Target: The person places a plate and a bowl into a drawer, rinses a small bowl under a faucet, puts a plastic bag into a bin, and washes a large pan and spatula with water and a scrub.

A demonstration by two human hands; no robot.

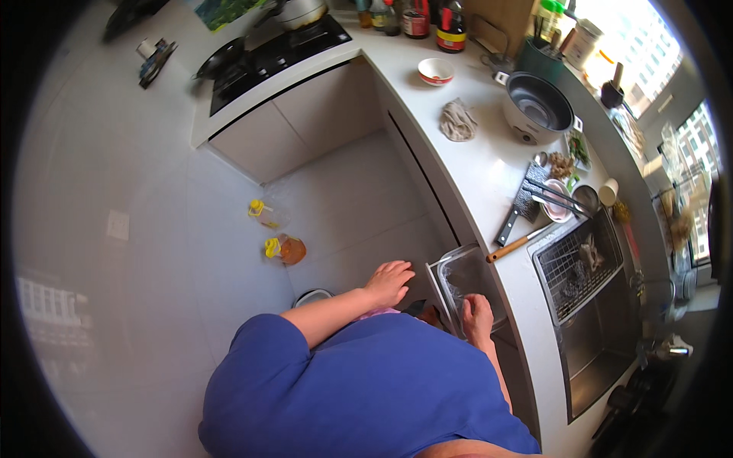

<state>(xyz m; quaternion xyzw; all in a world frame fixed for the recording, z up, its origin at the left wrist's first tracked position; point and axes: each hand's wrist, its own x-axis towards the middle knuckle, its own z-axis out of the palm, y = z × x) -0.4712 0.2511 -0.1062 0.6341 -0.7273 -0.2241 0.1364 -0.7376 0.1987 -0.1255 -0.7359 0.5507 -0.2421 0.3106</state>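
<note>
Below the counter edge, a pull-out drawer [444, 293] stands out from the cabinet, with a translucent, plastic-like container [458, 264] inside it. My right hand [478, 315] is over the near part of this container with its fingers bent downward. Whether those fingers grip the rim or something small is hidden. My left hand [391, 283] hovers to the left of the drawer front, palm down and fingers stretched out, holding nothing. On the counter above the drawer lie a wooden-handled utensil [509, 250] and a cleaver [521, 206] with a black handle.
Chopsticks [558, 197] rest across a bowl [554, 212] beside the sink [601, 349] and its drain basket [578, 266]. Farther back are an electric pot [538, 109], a cloth [458, 120] and a small bowl [436, 72]. Two yellow-capped oil bottles [293, 250] stand on the floor.
</note>
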